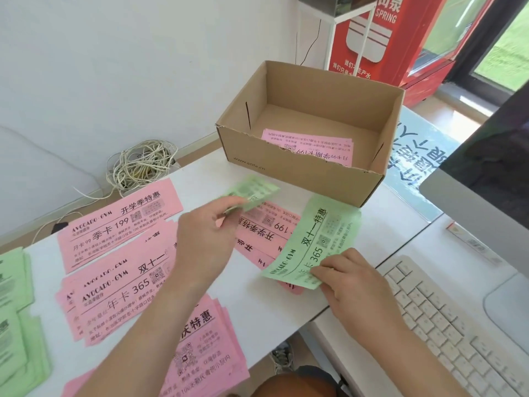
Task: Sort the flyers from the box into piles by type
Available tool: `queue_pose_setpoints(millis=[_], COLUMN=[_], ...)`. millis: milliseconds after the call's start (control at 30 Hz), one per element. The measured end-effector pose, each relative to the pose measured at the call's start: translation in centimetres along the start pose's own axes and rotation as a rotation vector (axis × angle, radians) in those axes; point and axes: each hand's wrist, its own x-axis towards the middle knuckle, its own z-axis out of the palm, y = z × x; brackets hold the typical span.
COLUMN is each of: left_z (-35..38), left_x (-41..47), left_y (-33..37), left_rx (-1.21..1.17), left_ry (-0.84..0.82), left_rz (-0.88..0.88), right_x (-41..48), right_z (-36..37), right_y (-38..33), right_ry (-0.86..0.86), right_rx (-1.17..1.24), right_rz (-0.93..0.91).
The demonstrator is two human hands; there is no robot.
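An open cardboard box stands at the back of the white table, with pink flyers lying inside it. My left hand pinches a blurred green flyer above the table. My right hand holds the lower end of another green flyer, which lies over a few loose pink flyers. Pink piles lie at the left, the middle left and the near edge. Green piles sit at the far left.
A white keyboard and a monitor stand at the right. A tangle of white cable lies on the floor by the wall. A red cooler stands behind the table.
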Motion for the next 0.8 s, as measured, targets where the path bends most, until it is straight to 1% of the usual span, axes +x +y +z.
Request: queue_pose_setpoints(millis=[33, 67, 100, 200, 233, 267, 333, 400, 467, 500, 567, 667, 733, 800], left_z=[-0.7, -1.1, -1.3, -1.4, -1.5, -1.5, -1.4, -1.6, -1.5, -1.5, -1.6, -1.8, -1.5, -0.8], left_x=[-0.7, -1.4, -2.0, -2.9, -3.1, -3.2, -3.1, -2.9, -2.7, -2.6, -2.4, -2.2, -2.2, -2.4], left_y=[0.4, 0.5, 0.5, -0.9, -1.5, -2.0, -3.0, -3.5, -3.2, -3.0, -2.2, -1.7, -1.6, -1.4], left_rx=[-0.083, -0.100, -0.047, 0.259, 0.301, 0.293, 0.280, 0.275, 0.233, 0.182, -0.040, -0.364, -0.463, -0.479], left_ry=[-0.030, -0.086, -0.155, -0.357, -0.414, -0.463, -0.548, -0.607, -0.655, -0.669, -0.638, -0.471, -0.420, -0.423], left_rz=[0.032, 0.061, 0.048, -0.148, -0.220, -0.280, -0.345, -0.362, -0.344, -0.362, -0.481, -0.653, -0.747, -0.797], right_x=[0.1, 0.2, 0.3, 0.3, 0.3, 0.2, 0.2, 0.4, 0.7, 0.8, 0.8, 0.8, 0.9, 1.0], right_z=[0.4, 0.9, 1.3, 2.1, 2.1, 2.1, 2.1, 2.2, 2.4, 2.6, 2.7, 2.9, 3.0, 3.1], right_y=[-0.8, -1.4, -2.0, -3.2, -3.5, -3.6, -3.4, -3.2, -3.0, -3.0, -2.9, -2.9, -3.0, -3.2], right_ry=[0.015, 0.033, 0.057, 0.176, 0.207, 0.207, 0.125, 0.044, 0.031, 0.035, 0.042, 0.035, 0.036, 0.038], right_rx=[0.017, 0.032, 0.046, 0.099, 0.101, 0.083, 0.004, -0.050, -0.038, -0.014, 0.031, 0.069, 0.075, 0.067], right_rz=[-0.008, -0.008, 0.006, 0.119, 0.146, 0.149, 0.098, 0.022, -0.018, -0.026, -0.035, -0.034, -0.039, -0.051])
